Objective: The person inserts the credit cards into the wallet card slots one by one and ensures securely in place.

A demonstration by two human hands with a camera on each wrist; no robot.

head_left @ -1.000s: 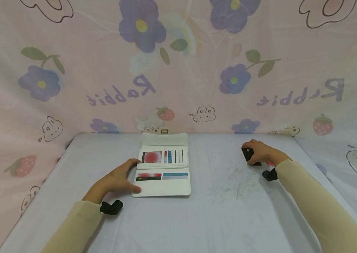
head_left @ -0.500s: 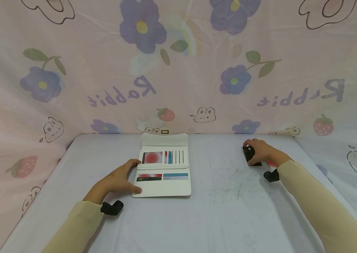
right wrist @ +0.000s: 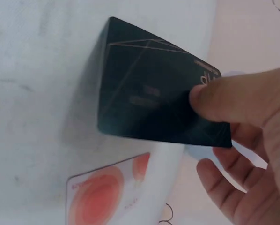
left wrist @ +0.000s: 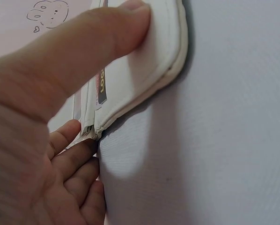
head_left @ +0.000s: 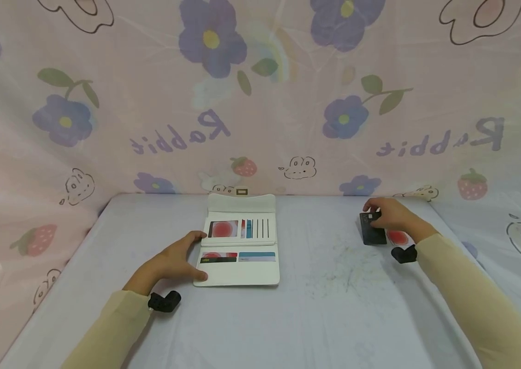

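Observation:
My right hand (head_left: 394, 214) pinches a black card (head_left: 371, 231) at the table's right side. In the right wrist view the thumb lies over the dark face of that card (right wrist: 149, 93), which is tilted off the table. A white card with red circles (head_left: 398, 237) lies flat beside it. At the middle back an unfolded white wallet (head_left: 242, 274) carries several cards in its slots. My left hand (head_left: 173, 260) spreads along its left edge. The thumb (left wrist: 116, 30) rests straight on the wallet's front flap, with the other fingertips touching the edge near the fold.
A white cloth covers the table (head_left: 306, 318), with grey smudges right of the wallet. Behind and at both sides hangs a patterned curtain (head_left: 279, 113), meeting the table's back edge. A black camera (head_left: 164, 301) sits on each wrist.
My right hand has shifted slightly right, and more of the black card and of the red-circled card shows now. The left hand and wallet have kept their place.

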